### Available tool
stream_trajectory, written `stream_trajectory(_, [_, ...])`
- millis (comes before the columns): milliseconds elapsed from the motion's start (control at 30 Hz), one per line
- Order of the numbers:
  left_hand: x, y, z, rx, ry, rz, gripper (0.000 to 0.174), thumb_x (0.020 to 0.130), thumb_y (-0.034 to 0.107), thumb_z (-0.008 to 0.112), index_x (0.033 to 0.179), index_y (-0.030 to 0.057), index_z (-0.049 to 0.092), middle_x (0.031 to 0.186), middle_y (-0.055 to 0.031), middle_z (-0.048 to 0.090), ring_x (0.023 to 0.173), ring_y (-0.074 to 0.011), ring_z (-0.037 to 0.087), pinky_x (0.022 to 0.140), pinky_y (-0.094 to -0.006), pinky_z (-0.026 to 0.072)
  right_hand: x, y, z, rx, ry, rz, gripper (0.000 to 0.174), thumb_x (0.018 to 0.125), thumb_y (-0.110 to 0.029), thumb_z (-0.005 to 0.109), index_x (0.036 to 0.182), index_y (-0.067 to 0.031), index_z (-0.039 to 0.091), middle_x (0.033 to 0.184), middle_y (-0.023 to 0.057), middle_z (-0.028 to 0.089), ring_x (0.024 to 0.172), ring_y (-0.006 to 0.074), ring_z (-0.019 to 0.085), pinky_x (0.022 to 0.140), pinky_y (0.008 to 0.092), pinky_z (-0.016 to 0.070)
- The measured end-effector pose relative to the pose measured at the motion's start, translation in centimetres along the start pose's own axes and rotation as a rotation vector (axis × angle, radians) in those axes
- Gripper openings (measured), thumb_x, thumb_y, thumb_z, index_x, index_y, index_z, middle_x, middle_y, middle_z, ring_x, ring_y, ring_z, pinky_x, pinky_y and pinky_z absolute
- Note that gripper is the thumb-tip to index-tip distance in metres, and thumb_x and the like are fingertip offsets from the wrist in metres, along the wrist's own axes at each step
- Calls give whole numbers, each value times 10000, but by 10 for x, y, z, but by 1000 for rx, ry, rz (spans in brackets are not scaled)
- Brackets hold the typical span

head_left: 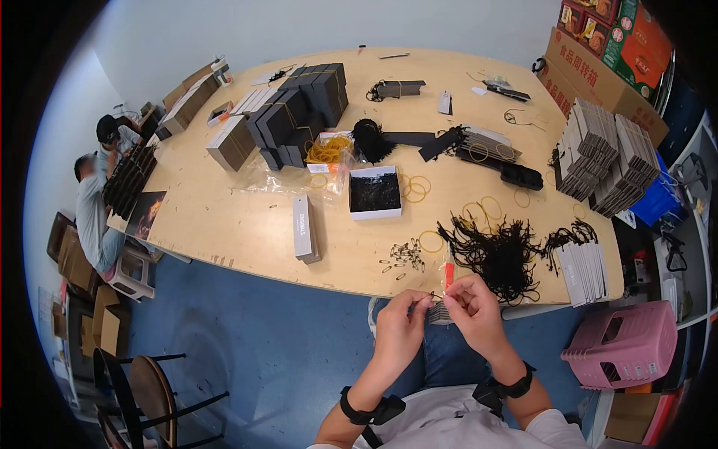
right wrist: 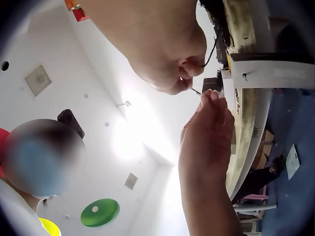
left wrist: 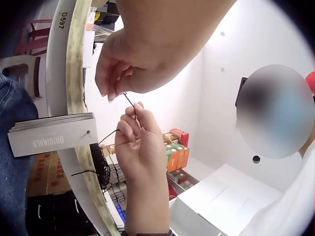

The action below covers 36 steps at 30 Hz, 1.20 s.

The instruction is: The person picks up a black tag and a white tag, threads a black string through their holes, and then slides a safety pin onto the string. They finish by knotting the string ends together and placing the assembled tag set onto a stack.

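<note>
Cord [left wrist: 129, 101] between fingers [left wrist: 129, 129]; white box [head_left: 375, 215], black contents

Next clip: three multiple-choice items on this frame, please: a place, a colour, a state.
1. Where is the white box? A on the table B on the floor C on a chair
2. What colour is the plastic stool on the floor? A green B pink C blue
3. What do the left hand and right hand do? A lie flat B hang idle C pinch a thin black cord
A, it stands mid-table; B, plainly pink; C, both hands' fingertips meet on the cord.
</note>
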State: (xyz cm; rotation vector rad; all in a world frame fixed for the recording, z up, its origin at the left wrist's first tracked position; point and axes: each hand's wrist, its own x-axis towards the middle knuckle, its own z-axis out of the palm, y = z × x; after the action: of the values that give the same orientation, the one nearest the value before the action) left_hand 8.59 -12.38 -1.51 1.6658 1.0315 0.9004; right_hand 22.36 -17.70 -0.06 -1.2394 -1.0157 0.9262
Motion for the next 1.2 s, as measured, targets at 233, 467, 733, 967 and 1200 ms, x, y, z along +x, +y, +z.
stream_trajectory(233, [-2,6,-1,5,13,6,89,909,47,607,929,-35,637,840,-109,696,770,-127,667,665,-256,535,-1,9,2,-107,4,-46,142,886,36,591,979,-23,501,737,-17,554,630,-2,486,524,152,370])
stream_trajectory(467, [-7,4,0,31,-8,74,70,898,16,604,934,-33,639,859,-113,694,789,-124,665,670,-258,536,3,10,-2,0,-53,31,108,911,-15,594,1005,-12,543,795,-2,580,693,16,533,577,167,416])
stream_trajectory(733, [-11,3,8,-427,-93,-129,114,917,77,619,987,-13,631,950,-49,655,867,-92,602,688,-238,524,0,13,-17,327,-132,245,79,933,-74,589,988,-31,552,858,-24,560,708,5,489,571,171,372])
stream_trajectory(967, [-16,0,23,-681,-32,-83,128,926,72,605,1027,-6,599,973,-65,635,865,-93,578,711,-246,511,-4,11,-15,370,-66,209,76,947,-91,567,990,-40,533,790,-34,521,598,7,423,497,173,324])
stream_trajectory(1200, [-29,10,38,-830,135,-111,149,898,37,628,1038,-10,606,977,-75,637,899,-122,589,757,-256,489,-5,16,-11,514,-29,182,71,955,-99,555,983,-43,521,741,-14,514,543,31,414,478,183,328])
